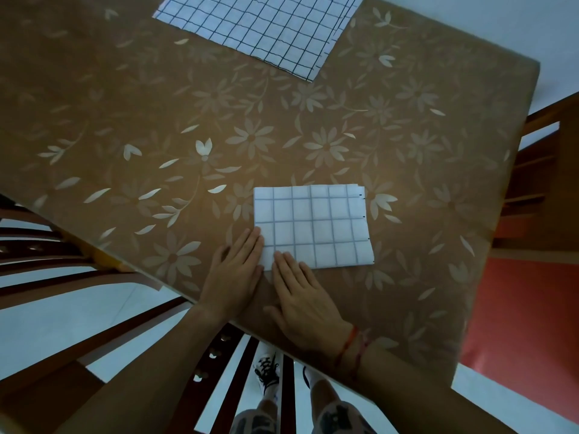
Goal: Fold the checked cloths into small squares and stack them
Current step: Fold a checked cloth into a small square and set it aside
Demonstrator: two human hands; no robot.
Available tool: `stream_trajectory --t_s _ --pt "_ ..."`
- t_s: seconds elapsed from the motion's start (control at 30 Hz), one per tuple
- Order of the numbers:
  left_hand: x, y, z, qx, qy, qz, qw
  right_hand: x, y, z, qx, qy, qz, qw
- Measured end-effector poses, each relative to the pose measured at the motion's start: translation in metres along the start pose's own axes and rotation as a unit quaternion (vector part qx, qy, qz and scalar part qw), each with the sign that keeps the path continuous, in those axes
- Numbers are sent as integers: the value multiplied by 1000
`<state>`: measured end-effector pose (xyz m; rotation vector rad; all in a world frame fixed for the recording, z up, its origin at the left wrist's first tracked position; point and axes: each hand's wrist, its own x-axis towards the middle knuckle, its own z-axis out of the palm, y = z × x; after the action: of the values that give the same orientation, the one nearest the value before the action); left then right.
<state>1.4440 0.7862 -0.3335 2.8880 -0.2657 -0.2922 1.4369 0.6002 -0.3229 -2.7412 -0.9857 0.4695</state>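
A white checked cloth (316, 223), folded into a layered rectangle, lies flat on the brown flowered table near its front edge. My left hand (235, 270) rests flat with fingertips on the cloth's near left corner. My right hand (304, 296) lies flat beside it, fingertips pressing the cloth's near edge. Neither hand grips anything. A larger checked cloth (266, 29) lies spread at the far side of the table, partly cut off by the frame's top.
The flowered tablecloth (156, 120) covers the table; its front edge runs diagonally below my hands. A wooden chair (62, 261) stands at the left, another chair (548, 158) at the right, with a red floor area (526, 324) beyond.
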Motion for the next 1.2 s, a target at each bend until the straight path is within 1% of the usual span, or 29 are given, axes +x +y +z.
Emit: stream_trajectory --t_s 0.17,0.4,0.8,0.87,0.93,1.0,1.1,1.2 --pt "0 1 -1 -1 -8 -9 1000 -22 17 -3 -21 -1 46 999" --pt "1 3 -5 3 -1 -4 1000 -62 69 -9 -50 -12 150 987" --pt "4 8 -8 6 22 -15 1000 -71 84 -11 -73 -2 146 987" --pt "4 10 -8 -7 27 -20 999 -72 85 -15 -45 5 150 988" --pt "5 13 -10 -25 24 -23 999 -69 87 -23 9 20 160 987" --pt "8 18 -12 -48 29 -26 998 -59 94 -35 68 70 181 979" --pt "13 29 -14 -91 52 -1 994 -39 111 -53 171 143 260 939" --pt "14 36 -13 -114 65 21 991 -25 123 -73 289 152 359 874"
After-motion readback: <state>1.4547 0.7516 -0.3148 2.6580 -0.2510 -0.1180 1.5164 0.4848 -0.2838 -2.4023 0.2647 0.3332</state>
